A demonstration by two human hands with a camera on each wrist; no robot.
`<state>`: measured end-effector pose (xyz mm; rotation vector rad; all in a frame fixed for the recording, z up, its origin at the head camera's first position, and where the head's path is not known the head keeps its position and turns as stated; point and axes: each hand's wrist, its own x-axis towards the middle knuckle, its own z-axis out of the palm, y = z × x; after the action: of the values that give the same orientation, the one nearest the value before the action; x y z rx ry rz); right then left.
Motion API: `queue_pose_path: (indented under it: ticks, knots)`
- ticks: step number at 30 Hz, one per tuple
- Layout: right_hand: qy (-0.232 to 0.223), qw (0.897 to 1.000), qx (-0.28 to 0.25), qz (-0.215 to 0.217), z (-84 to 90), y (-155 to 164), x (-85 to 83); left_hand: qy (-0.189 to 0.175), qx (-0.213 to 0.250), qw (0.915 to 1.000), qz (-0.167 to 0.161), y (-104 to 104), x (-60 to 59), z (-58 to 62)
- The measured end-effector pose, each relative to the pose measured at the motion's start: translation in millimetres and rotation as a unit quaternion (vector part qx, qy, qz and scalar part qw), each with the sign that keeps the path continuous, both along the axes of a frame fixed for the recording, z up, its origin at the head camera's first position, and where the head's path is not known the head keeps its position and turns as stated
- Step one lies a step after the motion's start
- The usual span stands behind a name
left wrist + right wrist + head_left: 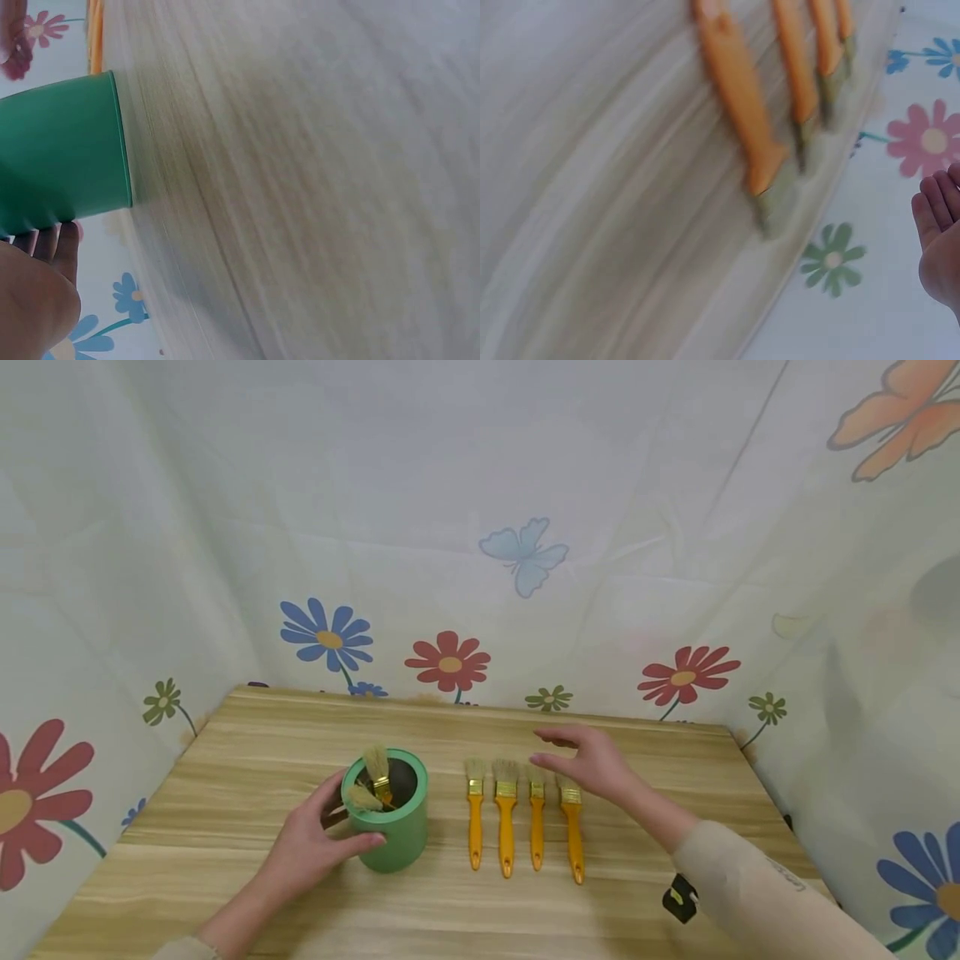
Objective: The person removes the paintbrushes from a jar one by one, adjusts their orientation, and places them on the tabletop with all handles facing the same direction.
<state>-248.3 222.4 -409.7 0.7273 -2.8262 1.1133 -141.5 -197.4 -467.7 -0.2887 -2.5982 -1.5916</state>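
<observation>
A green cylindrical container (pixel 393 843) stands on the table's left half, and two paintbrushes (pixel 377 768) poke out of it bristles up. My left hand (pixel 311 843) holds its side, thumb across the front and fingers round the left; the left wrist view shows the fingers against the green wall (pixel 64 154). To the container's right, several paintbrushes with orange handles (pixel 506 835) lie in a row, bristles toward the back. Over the bristle end of the rightmost paintbrush (pixel 573 839) hovers my right hand (pixel 588 764), fingers extended, holding nothing. It partly covers those bristles.
The wood-grain table (pixel 247 760) meets a pale curtain (pixel 420 485) printed with flowers and butterflies at its back and sides. Beside my right sleeve is a small black object (pixel 678 900) with a yellow-green mark.
</observation>
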Motion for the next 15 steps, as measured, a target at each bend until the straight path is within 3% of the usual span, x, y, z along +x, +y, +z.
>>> queue_pose_path:
  ticks: [7, 15]
  knots:
    - [-0.032, 0.997, -0.062, 0.038, 14.6, -32.9, 2.8, 0.003, -0.004, 1.0, -0.001, -0.4, -0.2, -2.4]
    - [-0.049, 0.994, -0.076, 0.062, 23.0, -69.7, 4.2, 0.002, 0.0, 1.0, 0.002, -0.9, -0.8, -4.6]
